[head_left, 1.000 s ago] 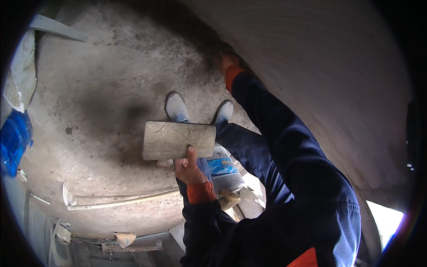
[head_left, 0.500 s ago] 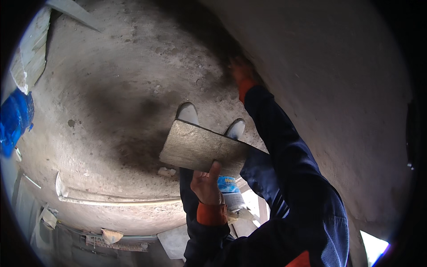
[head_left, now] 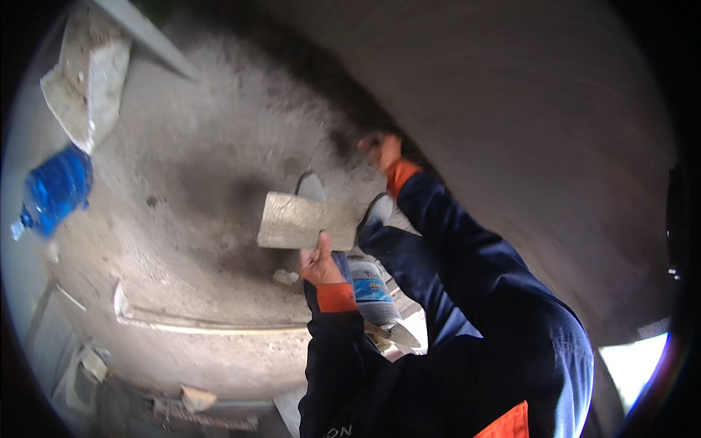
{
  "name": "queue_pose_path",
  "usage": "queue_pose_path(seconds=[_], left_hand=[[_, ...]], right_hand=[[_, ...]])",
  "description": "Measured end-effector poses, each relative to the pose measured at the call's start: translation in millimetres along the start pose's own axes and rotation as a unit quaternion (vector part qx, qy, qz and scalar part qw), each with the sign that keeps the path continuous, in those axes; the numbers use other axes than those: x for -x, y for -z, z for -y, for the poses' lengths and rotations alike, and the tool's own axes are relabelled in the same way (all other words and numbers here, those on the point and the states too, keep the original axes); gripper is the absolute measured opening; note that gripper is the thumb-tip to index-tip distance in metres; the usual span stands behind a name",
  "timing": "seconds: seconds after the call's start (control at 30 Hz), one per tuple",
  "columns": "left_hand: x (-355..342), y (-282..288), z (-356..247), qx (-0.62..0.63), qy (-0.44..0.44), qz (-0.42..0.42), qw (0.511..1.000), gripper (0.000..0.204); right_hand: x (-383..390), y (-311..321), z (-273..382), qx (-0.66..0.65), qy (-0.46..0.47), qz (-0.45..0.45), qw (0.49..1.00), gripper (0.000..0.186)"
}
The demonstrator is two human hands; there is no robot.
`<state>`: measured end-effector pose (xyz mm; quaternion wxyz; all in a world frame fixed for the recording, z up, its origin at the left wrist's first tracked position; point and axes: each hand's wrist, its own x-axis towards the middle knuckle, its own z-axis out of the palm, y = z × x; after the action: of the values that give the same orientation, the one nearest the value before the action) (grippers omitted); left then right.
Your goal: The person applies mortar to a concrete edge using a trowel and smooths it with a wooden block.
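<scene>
My left hand (head_left: pixel 321 264) grips a flat, rectangular, beige-grey board (head_left: pixel 299 221) by its near edge. The thumb lies on top of the board and the fingers curl underneath. Its surface looks rough, and it is held above my shoes (head_left: pixel 312 185). Farther off and to the right, my right hand (head_left: pixel 382 152) hangs low over the dark strip where the floor meets the wall (head_left: pixel 504 139). Motion smears its fingers, so whether they hold anything cannot be made out.
Behind my legs stands a white and blue bucket (head_left: pixel 372 290) with a trowel-like blade (head_left: pixel 401 336) by it. A blue plastic bottle (head_left: pixel 58 186) and a bent pale sheet (head_left: pixel 91 80) lie at left. A long pale strip (head_left: pixel 212 328) crosses the dusty floor (head_left: pixel 168 270).
My right hand has come back from the wall's base, nearer to me. The board has shifted slightly left and up, with its face turned. The whole view has swung a little.
</scene>
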<state>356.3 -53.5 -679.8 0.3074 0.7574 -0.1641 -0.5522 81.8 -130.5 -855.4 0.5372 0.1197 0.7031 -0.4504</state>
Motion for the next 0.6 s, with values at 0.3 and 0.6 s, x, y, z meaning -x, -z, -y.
queue_pose_path(seconds=[0.3, 0.6], left_hand=[[96, 57, -141, -0.064, -0.268, 0.111, 0.955, 0.027], [276, -2, -339, -0.101, -0.396, 0.304, 0.861, 0.042]], right_hand=[[454, 24, 208, 0.247, 0.382, 0.245, 0.856, 0.022], [602, 250, 421, 0.283, 0.430, -0.073, 0.854, 0.020]])
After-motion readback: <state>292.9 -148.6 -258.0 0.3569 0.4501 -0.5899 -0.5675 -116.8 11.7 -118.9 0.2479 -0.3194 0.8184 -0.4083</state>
